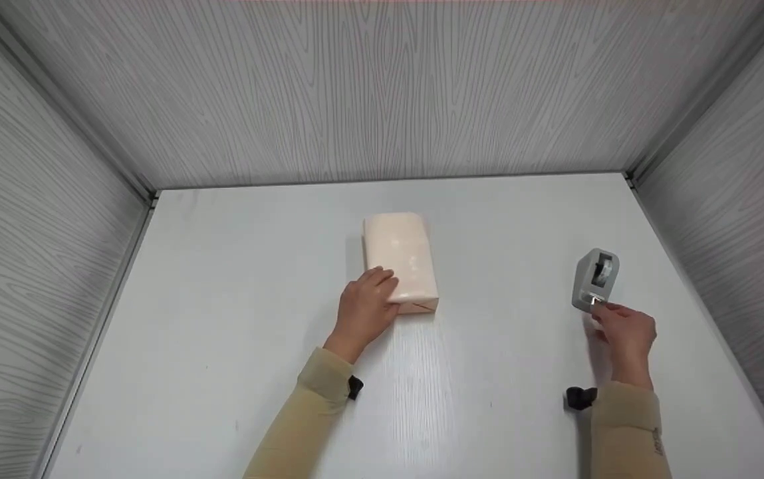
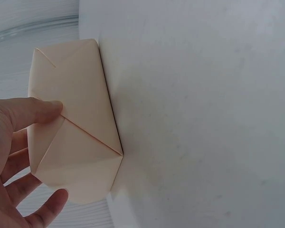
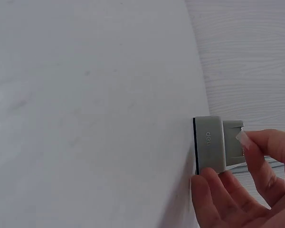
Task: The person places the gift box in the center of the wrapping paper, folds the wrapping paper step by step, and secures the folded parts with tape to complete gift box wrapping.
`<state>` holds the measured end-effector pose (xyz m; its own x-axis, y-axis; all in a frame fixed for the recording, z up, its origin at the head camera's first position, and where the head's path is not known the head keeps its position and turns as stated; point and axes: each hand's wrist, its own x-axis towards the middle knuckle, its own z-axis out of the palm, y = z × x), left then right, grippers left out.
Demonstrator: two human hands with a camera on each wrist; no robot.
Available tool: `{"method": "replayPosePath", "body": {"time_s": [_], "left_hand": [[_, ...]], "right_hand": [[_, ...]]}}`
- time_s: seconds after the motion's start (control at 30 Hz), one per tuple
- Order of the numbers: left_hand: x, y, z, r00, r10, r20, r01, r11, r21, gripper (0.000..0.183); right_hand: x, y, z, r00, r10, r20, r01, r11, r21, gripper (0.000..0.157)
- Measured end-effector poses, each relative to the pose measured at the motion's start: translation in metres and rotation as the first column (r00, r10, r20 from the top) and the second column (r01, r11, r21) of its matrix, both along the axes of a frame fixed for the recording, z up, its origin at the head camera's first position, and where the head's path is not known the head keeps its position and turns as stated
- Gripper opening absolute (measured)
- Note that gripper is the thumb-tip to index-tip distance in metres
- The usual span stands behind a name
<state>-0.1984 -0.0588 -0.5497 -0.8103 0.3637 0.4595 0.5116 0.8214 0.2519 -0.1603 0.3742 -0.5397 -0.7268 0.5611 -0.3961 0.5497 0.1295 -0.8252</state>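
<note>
A box wrapped in pale peach paper (image 1: pixel 400 249) lies on the white table, its near end folded into flaps. My left hand (image 1: pixel 365 307) grips its near left corner; in the left wrist view the thumb (image 2: pixel 45 112) presses on the end flap (image 2: pixel 85 156). To the right stands a grey tape dispenser (image 1: pixel 583 283) with a roll of clear tape (image 1: pixel 604 271) in it. Between thumb and forefinger my right hand (image 1: pixel 626 336) pinches the tape's free end (image 3: pixel 243 139) at the dispenser's cutting edge. Its other fingers touch the dispenser's front (image 3: pixel 209 145) low down.
Wood-grain panels (image 1: pixel 382 93) close off the table (image 1: pixel 222 299) at the back and on both sides. The dispenser stands near the table's right edge. A black wrist camera (image 1: pixel 581 398) sticks out from the right sleeve (image 1: pixel 626 426), another from the left.
</note>
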Motion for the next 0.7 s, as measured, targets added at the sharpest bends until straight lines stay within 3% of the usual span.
{"method": "replayPosePath", "body": {"time_s": [0.2, 0.7], "left_hand": [[0.0007, 0.0003, -0.0003, 1.0, -0.001, 0.01, 0.001, 1.0, -0.004, 0.037], [-0.0013, -0.0012, -0.0022, 1.0, 0.001, -0.018, -0.001, 1.0, -0.002, 0.037]], "right_hand": [[-0.002, 0.0048, 0.001, 0.993, 0.088, 0.079, -0.104, 0.969, 0.223, 0.047], [-0.0054, 0.0036, 0.0072, 0.982, 0.132, 0.133, -0.166, 0.942, 0.291, 0.046]]}}
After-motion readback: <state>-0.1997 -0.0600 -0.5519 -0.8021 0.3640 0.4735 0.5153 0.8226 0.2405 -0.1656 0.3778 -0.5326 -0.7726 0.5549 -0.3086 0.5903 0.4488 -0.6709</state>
